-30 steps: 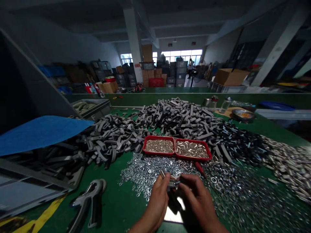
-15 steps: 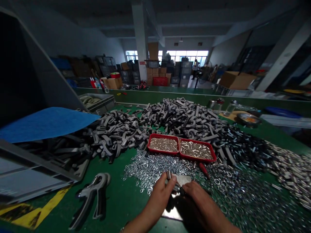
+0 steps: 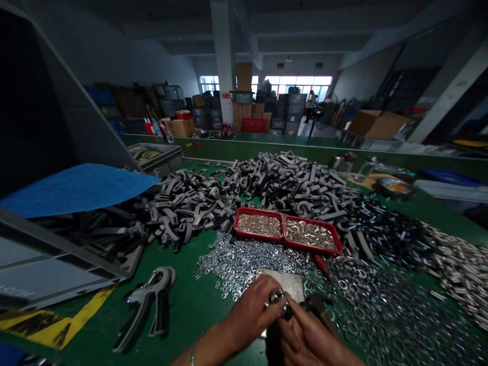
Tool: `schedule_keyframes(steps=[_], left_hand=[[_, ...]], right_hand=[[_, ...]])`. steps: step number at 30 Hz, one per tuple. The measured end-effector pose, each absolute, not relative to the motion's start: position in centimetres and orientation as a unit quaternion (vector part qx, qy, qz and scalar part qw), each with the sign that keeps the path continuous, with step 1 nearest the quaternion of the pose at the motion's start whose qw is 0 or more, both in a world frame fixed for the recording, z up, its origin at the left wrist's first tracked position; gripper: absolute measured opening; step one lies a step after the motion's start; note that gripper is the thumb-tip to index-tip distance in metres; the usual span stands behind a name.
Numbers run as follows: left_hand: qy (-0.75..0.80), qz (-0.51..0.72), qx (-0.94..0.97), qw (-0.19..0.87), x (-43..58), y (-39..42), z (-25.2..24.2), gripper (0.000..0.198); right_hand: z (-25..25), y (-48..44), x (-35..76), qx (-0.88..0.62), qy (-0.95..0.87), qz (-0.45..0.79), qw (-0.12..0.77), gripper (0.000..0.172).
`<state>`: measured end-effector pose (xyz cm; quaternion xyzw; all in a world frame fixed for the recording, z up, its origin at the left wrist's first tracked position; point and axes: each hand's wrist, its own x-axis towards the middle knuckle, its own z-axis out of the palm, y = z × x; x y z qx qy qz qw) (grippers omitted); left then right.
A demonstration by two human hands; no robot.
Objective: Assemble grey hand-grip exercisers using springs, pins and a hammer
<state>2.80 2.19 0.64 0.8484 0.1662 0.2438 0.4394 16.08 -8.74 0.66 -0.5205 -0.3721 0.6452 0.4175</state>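
My left hand (image 3: 253, 311) and my right hand (image 3: 308, 338) meet low in the middle of the view, fingers pinched together on a small shiny metal part (image 3: 277, 296). A dark tool handle (image 3: 319, 307) juts up to the right from under my right hand. Both hands hover over a flat metal plate (image 3: 288, 282) on the green table (image 3: 198, 315). Loose silver washers (image 3: 244, 262) lie spread just beyond the plate. A red two-part tray (image 3: 288, 232) holds small silver pieces.
A big heap of grey curved parts (image 3: 267, 185) fills the table's middle, with black parts (image 3: 385, 229) and silver pieces (image 3: 457, 264) to the right. An assembled grey tool (image 3: 150, 297) lies at the left. A grey crate with a blue sheet (image 3: 76, 188) stands left.
My hands have dropped lower and closer to me, and the metal plate now shows beyond them. The bolt that stuck up from my left hand is no longer seen.
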Motion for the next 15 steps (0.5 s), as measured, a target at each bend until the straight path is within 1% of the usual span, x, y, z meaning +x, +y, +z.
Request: schedule_keyframes(steps=[2,3,4,5,7,8,9,10,11,15], left_hand=[[0.211,0.203,0.828,0.478,2.4,2.4,0.3,0.025],[0.241,0.195,0.806,0.504,2.2,2.5,0.1,0.026],[0.268,0.197,0.779,0.531,2.0,2.6,-0.1,0.028],[0.291,0.204,0.751,0.556,1.8,2.6,-0.4,0.029],[0.323,0.218,0.709,0.587,1.5,2.7,-0.7,0.030],[0.332,0.224,0.700,0.592,1.4,2.7,-0.7,0.031],[0.335,0.228,0.697,0.592,1.3,2.7,-0.7,0.031],[0.334,0.233,0.698,0.589,1.2,2.5,-0.6,0.030],[0.330,0.240,0.704,0.581,1.2,2.4,-0.4,0.030],[0.266,0.250,0.771,0.523,0.9,2.1,0.2,0.027]], right_hand=[[0.4,-8.9,16.3,-0.538,-0.401,0.642,0.371,0.087],[0.3,-9.0,16.6,-0.559,-0.431,0.618,0.346,0.089],[0.2,-9.1,16.9,-0.590,-0.470,0.572,0.323,0.087],[0.1,-9.2,17.3,-0.626,-0.512,0.502,0.306,0.080],[-0.1,-9.3,17.8,-0.680,-0.588,0.335,0.282,0.057],[-0.1,-9.3,17.8,-0.692,-0.613,0.266,0.274,0.052],[-0.1,-9.2,17.7,-0.696,-0.625,0.225,0.271,0.049],[0.0,-9.1,17.3,-0.696,-0.624,0.221,0.278,0.045],[0.2,-8.9,16.8,-0.689,-0.610,0.252,0.299,0.044],[0.8,-8.5,15.1,-0.630,-0.516,0.435,0.384,0.061]])
